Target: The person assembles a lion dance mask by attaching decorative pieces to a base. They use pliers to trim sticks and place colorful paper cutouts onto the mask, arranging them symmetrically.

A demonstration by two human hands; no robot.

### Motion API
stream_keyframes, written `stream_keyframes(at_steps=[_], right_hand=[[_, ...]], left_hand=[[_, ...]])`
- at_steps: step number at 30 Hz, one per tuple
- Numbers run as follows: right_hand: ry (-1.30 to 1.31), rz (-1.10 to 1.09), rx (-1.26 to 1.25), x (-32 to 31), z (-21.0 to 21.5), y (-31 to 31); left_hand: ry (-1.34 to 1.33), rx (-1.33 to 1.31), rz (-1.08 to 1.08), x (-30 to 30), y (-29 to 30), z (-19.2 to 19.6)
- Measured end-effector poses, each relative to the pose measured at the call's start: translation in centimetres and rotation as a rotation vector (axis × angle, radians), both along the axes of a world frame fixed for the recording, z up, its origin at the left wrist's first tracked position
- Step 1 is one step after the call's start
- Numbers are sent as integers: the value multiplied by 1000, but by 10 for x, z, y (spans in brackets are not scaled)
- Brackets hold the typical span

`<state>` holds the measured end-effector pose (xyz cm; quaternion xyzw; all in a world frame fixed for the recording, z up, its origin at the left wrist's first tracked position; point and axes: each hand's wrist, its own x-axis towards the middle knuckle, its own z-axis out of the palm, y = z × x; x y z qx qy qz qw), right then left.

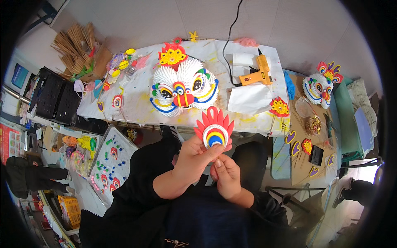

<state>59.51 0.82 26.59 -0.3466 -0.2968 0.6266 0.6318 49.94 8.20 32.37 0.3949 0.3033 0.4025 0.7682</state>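
Note:
My left hand [196, 156] holds up a paper ornament [214, 128]: a red fan of petals around a round disc with white, yellow, red and blue rings. My right hand [226, 173] sits just below it, fingers pinched at the thin stick under the ornament. Both hands hover over my lap, in front of the near edge of a white table [136, 103]. On that table lies a large white folded-paper lion face [182, 89] with coloured eyes, a red nose and a red-and-yellow crest.
A yellow glue gun [258, 72] with a black cord lies on white paper at the table's right. A second lion face [320, 87] rests on a brown surface to the right. A tray of small coloured pieces [111, 159] stands at lower left. Wooden sticks [76, 43] are piled far left.

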Motion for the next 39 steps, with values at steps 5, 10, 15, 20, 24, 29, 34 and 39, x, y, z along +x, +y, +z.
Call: stream_keyframes(at_steps=[5, 10, 15, 20, 24, 29, 34, 39], right_hand=[[38, 35, 3, 2, 2, 5], [33, 118, 34, 16, 4, 15], [-60, 228, 76, 32, 0, 19], [-223, -102, 5, 65, -3, 58], [-208, -124, 6, 88, -4, 61], [-316, -494, -56, 116, -42, -4], [-433, -1164, -412, 214, -115, -91], [-418, -1307, -458, 267, -150, -143]], left_hand=[[61, 9, 18, 2, 1, 1], [93, 103, 12, 2, 6, 2], [109, 118, 8, 0, 11, 3], [-38, 306, 205, -25, 39, 10], [-42, 238, 259, -43, 48, 2], [83, 254, 216, -58, 47, -11], [147, 238, 209, -64, 48, -14], [212, 243, 171, -43, 43, -5]])
